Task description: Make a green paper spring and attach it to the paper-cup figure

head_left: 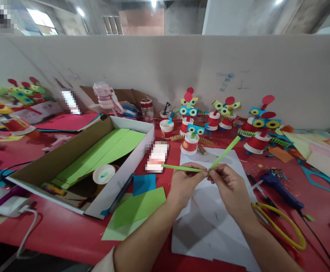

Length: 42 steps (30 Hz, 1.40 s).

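Observation:
Both hands meet over white paper (199, 234) on the red table. My left hand (186, 183) pinches a thin green paper strip (224, 154) near the point where its two arms join. One arm of the strip points left past my knuckles, the other slants up to the right. My right hand (227, 185) has thumb and finger closed on the same joint, the fingertips of both hands almost touching. Just beyond them stands a paper-cup robot figure (189, 144) with a blue head and folded-paper arms. Whether the joint is glued or only folded, I cannot tell.
Left of my arms is an open box (150, 141) holding green sheets and a cup. A blue glue gun (284, 189) and yellow-handled scissors (292, 226) lie at right. Several cup figures (257, 141) line the back. A phone (157, 156) and green paper (138, 209) lie left of the white paper.

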Each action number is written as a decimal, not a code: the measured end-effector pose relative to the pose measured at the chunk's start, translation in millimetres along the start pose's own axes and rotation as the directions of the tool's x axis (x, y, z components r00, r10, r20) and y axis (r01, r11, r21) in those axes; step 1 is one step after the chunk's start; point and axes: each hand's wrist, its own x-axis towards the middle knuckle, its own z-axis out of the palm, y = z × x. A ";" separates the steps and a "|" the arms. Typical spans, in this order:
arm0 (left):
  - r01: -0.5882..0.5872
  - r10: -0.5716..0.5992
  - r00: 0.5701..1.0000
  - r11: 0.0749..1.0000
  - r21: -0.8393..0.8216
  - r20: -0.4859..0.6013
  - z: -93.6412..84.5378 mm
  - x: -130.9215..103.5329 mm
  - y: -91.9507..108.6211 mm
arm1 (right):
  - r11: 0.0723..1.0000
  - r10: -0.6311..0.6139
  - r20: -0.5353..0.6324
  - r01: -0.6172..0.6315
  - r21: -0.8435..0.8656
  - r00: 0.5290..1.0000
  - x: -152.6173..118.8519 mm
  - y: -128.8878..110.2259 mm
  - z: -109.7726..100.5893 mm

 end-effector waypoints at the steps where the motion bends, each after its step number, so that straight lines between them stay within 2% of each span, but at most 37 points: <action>1: -0.002 0.001 1.000 1.000 -0.030 -0.002 -0.3 0.4 -0.2 | 1.000 0.011 0.004 -0.011 0.021 1.000 -0.2 -0.9 0.4; 4: -0.008 0.008 1.000 0.993 -0.121 0.005 -1.9 1.9 1.0 | 0.997 0.033 0.025 -0.034 0.062 0.999 -1.2 -3.6 1.9; 8: 0.014 -0.014 1.000 0.987 -0.161 0.001 -3.4 2.9 3.4 | 0.999 0.031 0.015 -0.032 0.024 0.999 -2.6 -4.6 2.0; 17: -0.058 0.060 0.997 0.998 0.027 -0.048 -1.1 0.1 -0.9 | 0.997 0.067 -0.028 -0.066 0.035 0.997 -2.5 -6.4 0.0; 23: -0.032 0.032 0.999 0.998 -0.053 -0.003 -2.2 2.1 -0.1 | 0.992 0.106 -0.011 -0.105 0.075 0.994 -1.6 -10.2 0.1; 28: 0.002 -0.001 1.000 0.990 -0.138 0.005 -2.0 2.0 0.8 | 0.983 0.123 0.025 -0.125 0.137 0.992 -2.8 -4.3 -0.1; 39: -0.036 0.033 0.998 0.998 -0.047 -0.055 -3.1 1.1 3.8 | 0.961 0.129 0.033 -0.133 0.244 0.991 -3.2 -1.9 1.6; 42: -0.059 0.057 0.998 0.997 -0.049 -0.039 -2.7 0.8 1.5 | 0.945 0.133 0.042 -0.140 0.296 0.990 -3.2 0.8 2.2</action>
